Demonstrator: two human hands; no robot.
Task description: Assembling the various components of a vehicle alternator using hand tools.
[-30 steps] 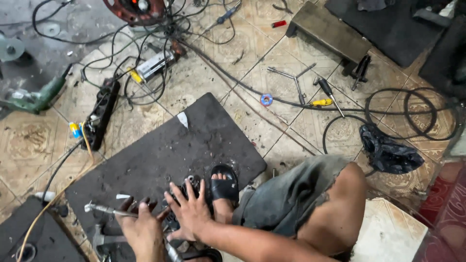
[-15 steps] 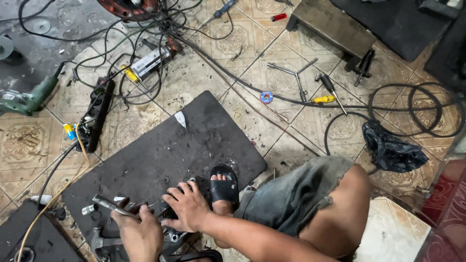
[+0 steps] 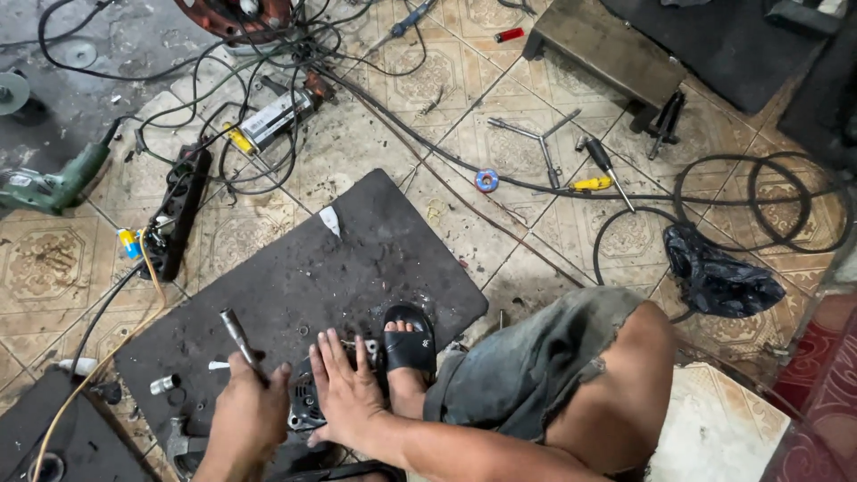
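Down at 6 o'clock on the dark rubber mat (image 3: pixel 357 259), left hand (image 3: pixel 248 415) has lifted, its grip now pressed together round a metal socket wrench (image 3: pixel 237 335) tilted toward 11 o'clock. Right hand (image 3: pixel 350 393), fingers spread, has slid flat onto the alternator (image 3: pixel 308 406), pinning it. Alternator sits touching both hands, sandalled foot (image 3: pixel 409 344) at its 2 o'clock.
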